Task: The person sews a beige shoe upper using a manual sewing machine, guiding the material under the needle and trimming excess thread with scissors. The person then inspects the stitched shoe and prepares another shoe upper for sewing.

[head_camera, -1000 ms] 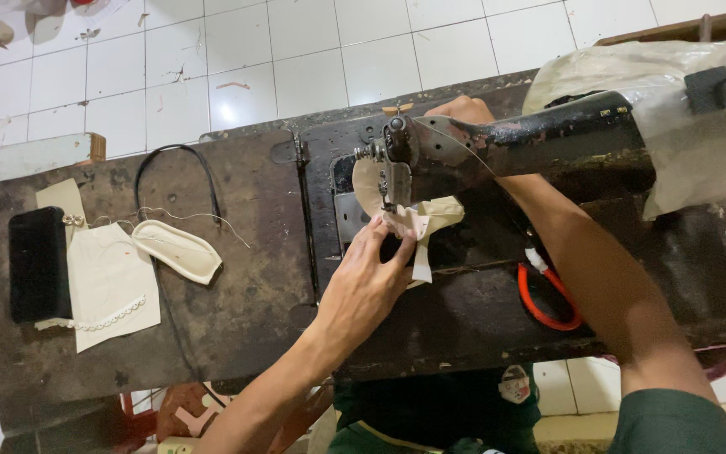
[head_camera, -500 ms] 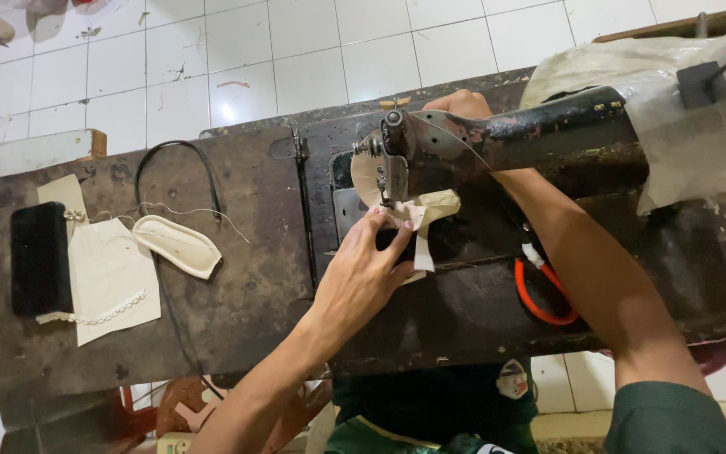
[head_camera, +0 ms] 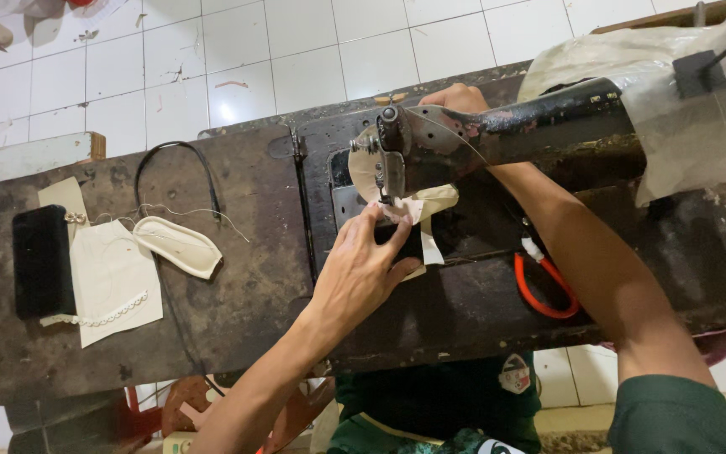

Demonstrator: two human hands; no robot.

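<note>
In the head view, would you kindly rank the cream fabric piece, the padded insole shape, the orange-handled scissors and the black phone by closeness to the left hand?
1. Cream fabric piece: under the left hand fingertips, at the needle.
2. Orange-handled scissors: to its right on the table.
3. Padded insole shape: to its left; close to the scissors in rank.
4. Black phone: far left edge.
</note>
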